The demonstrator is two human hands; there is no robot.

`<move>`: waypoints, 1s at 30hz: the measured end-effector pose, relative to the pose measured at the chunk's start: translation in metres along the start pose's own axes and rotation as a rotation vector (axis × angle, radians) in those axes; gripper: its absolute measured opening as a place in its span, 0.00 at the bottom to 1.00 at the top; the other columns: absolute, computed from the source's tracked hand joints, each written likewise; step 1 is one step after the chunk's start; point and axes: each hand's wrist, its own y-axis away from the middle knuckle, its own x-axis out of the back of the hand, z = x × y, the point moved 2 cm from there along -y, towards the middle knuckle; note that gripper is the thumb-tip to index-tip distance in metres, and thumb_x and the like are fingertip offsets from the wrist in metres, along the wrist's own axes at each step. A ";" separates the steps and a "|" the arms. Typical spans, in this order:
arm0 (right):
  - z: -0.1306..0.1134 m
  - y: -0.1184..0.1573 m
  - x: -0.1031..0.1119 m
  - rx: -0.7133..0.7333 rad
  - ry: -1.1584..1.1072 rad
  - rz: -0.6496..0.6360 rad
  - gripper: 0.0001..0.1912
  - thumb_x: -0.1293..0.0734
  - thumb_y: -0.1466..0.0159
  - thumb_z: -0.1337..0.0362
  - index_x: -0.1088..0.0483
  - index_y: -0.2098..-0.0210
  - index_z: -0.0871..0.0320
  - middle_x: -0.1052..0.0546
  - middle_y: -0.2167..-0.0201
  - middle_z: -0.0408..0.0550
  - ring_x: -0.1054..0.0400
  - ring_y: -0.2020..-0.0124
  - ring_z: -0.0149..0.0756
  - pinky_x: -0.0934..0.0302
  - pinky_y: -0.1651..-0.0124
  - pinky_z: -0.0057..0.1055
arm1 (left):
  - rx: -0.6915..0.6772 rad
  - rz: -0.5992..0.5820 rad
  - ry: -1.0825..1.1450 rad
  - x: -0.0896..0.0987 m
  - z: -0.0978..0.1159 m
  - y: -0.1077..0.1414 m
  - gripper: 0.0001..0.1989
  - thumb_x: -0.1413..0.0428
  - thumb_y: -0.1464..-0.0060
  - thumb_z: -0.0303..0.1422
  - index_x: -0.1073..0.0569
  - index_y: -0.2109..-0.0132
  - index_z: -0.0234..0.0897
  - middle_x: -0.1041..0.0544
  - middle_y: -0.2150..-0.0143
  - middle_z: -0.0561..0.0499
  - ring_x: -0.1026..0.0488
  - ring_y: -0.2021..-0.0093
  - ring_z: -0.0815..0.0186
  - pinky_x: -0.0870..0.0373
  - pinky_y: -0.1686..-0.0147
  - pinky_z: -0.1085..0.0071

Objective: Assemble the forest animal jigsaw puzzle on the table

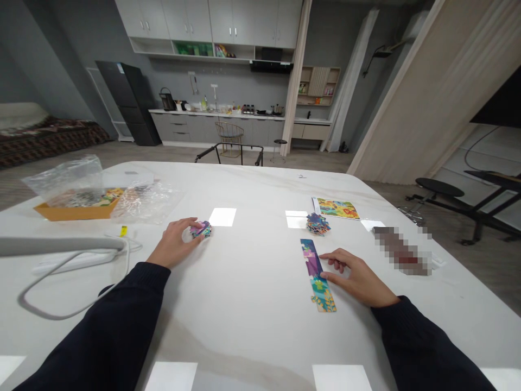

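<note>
The left hand (175,243) has its grip clamped on a small stack of jigsaw pieces (201,229). The right hand (358,278), grip apart, rests its fingertips (325,256) against a long strip of joined puzzle pieces (314,271) on the white surface (244,309), just before a loose pile of pieces (318,224).

We look out from the top of the person's head, through one wide view tilted forward and down. The white surface (252,320) sits close below us, with the left hand (174,244) and right hand (359,278) in the lower half, while the top edge reaches the distant kitchen cabinets (211,24)
</note>
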 end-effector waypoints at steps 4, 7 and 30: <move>0.001 0.000 0.000 -0.002 0.002 -0.003 0.23 0.29 0.38 0.47 0.22 0.50 0.53 0.26 0.64 0.48 0.33 0.65 0.39 0.33 0.58 0.38 | 0.049 -0.021 0.031 -0.002 -0.004 0.000 0.19 0.42 0.45 0.49 0.23 0.52 0.44 0.23 0.41 0.45 0.30 0.39 0.49 0.34 0.39 0.50; 0.001 0.001 -0.001 0.001 -0.002 -0.002 0.22 0.29 0.37 0.47 0.22 0.50 0.53 0.25 0.64 0.48 0.33 0.65 0.39 0.33 0.58 0.38 | 0.055 -0.022 0.047 -0.003 -0.006 0.000 0.18 0.42 0.44 0.48 0.23 0.52 0.44 0.21 0.43 0.45 0.29 0.41 0.50 0.31 0.41 0.51; 0.001 0.001 0.000 0.003 -0.002 0.003 0.22 0.29 0.37 0.47 0.22 0.50 0.53 0.25 0.63 0.49 0.32 0.65 0.40 0.32 0.58 0.39 | 0.118 0.012 0.091 0.002 0.007 0.000 0.21 0.39 0.48 0.49 0.24 0.51 0.44 0.19 0.49 0.46 0.25 0.46 0.52 0.25 0.50 0.57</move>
